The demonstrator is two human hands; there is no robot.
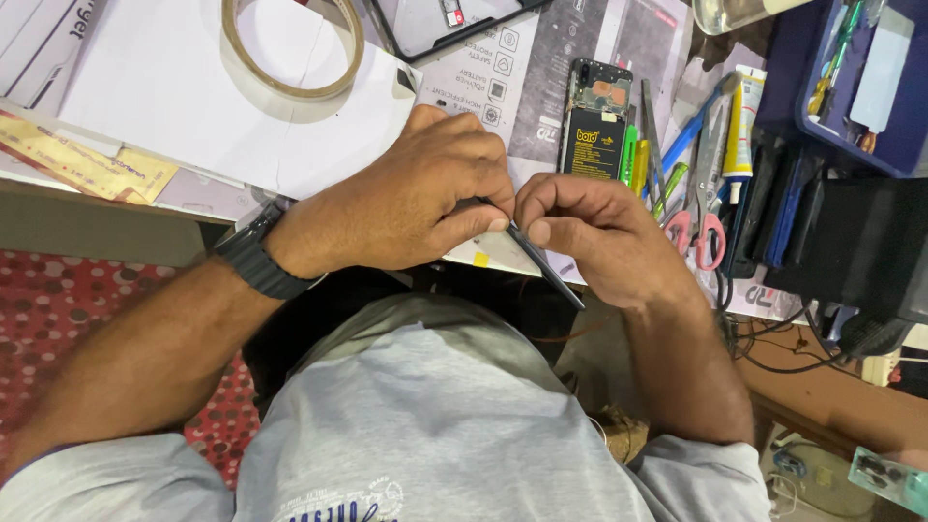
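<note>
Thin dark phone panel (543, 263), frame centre, pinched edge-on by left hand (416, 193) and right hand (594, 237), both closed on it.

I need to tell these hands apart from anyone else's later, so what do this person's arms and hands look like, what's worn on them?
Both forearms are bare. The left hand has a black wristwatch with a ribbed band on its wrist. The right hand wears nothing, with no ring or glove visible. Short grey T-shirt sleeves cover the upper arms.
</note>
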